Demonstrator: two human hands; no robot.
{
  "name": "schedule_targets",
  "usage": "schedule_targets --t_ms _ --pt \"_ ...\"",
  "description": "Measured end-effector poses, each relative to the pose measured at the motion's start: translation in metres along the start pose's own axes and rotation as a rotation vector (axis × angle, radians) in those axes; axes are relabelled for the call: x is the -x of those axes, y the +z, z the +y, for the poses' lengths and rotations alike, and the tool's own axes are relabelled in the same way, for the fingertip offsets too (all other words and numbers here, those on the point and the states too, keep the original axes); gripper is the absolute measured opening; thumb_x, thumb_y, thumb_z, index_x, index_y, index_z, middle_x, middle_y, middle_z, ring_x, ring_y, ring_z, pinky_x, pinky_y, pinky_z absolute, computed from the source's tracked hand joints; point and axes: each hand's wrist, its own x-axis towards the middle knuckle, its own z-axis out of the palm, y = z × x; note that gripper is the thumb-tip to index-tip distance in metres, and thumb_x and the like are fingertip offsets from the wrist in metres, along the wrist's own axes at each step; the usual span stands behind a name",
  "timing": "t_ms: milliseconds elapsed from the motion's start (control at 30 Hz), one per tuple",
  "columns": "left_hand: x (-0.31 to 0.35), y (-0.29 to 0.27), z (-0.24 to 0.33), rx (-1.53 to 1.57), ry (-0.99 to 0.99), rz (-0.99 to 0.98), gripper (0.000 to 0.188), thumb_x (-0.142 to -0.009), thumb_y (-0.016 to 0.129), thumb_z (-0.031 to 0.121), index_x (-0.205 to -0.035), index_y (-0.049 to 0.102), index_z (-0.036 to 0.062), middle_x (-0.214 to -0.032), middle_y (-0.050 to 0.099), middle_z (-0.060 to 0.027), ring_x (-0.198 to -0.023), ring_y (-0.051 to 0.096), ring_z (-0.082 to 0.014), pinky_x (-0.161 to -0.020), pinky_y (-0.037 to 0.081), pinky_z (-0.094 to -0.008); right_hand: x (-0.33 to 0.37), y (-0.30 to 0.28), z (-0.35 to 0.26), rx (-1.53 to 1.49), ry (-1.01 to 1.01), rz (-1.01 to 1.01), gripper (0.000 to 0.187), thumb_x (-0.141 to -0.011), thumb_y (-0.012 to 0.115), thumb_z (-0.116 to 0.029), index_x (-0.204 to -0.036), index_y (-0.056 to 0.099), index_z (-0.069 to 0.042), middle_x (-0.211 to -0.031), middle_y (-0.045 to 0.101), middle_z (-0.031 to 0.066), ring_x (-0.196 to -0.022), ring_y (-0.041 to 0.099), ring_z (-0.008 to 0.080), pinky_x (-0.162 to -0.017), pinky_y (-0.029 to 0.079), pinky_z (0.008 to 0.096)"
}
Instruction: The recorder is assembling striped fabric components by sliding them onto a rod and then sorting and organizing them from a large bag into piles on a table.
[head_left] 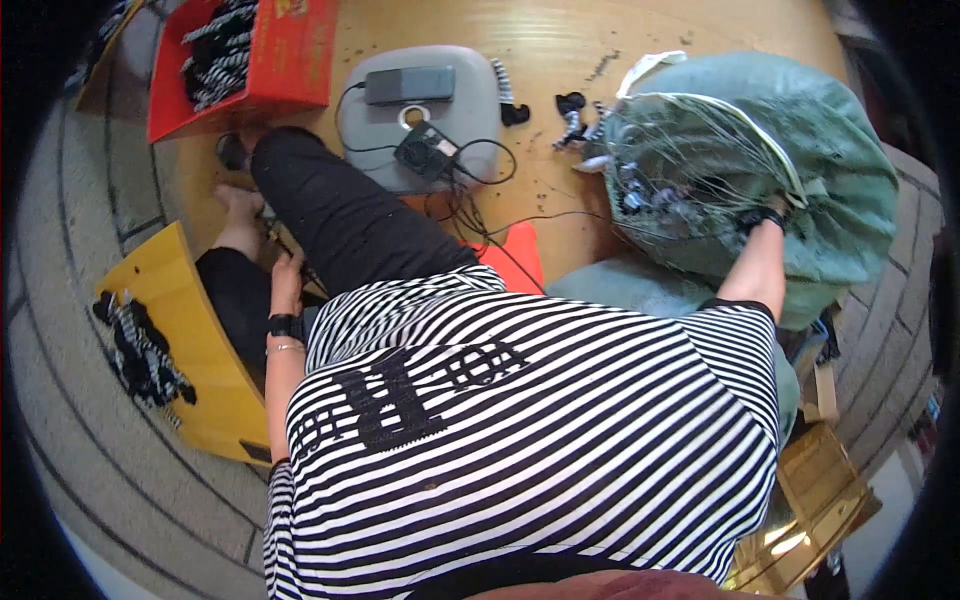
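Note:
On the right, my right hand (782, 204) is at the mouth of a big green woven sack (850, 150), closed on its gathered rim; the fingertips are hidden in the folds. Loose threads and small dark and pale scraps (660, 205) lie inside the sack's mouth. A dark band circles that wrist. On the left, my left hand (287, 277) is low beside my bent legs, next to my dark trousers (340, 215). Its fingers are mostly hidden, so I cannot tell what they hold, if anything.
A red bin (290, 60) of striped black-and-white pieces stands at the back left. A grey stool (470, 90) bears a dark box (410, 86) and a cabled black adapter (428, 150). A yellow board (190, 350) leans at left near more striped pieces (145, 350). Small striped scraps (572, 125) lie by the sack.

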Motion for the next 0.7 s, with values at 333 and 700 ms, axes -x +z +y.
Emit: schedule_targets --t_ms 333,700 --pt "-0.011 0.01 -0.009 -0.067 0.018 -0.081 0.023 -0.093 0.056 0.021 -0.077 0.053 0.0056 -0.072 0.053 -0.0001 -0.066 0.049 -0.0103 -0.06 0.04 -0.027 0.028 -0.052 0.01 -0.45 0.258 0.016 0.047 -0.078 0.074 -0.024 -0.118 0.063 -0.004 -0.122 0.059 0.0108 -0.106 0.055 0.0205 -0.094 0.043 0.0334" --pt "-0.014 0.022 -0.018 0.158 -0.011 -0.153 0.026 -0.094 0.057 0.026 -0.085 0.059 0.0023 -0.082 0.062 -0.0039 -0.074 0.056 -0.0142 -0.067 0.044 -0.0282 0.082 -0.176 -0.149 -0.838 0.509 -0.123 0.036 -0.073 0.079 -0.024 -0.102 0.069 -0.003 -0.101 0.067 0.0061 -0.09 0.061 0.0205 -0.084 0.048 0.0356"
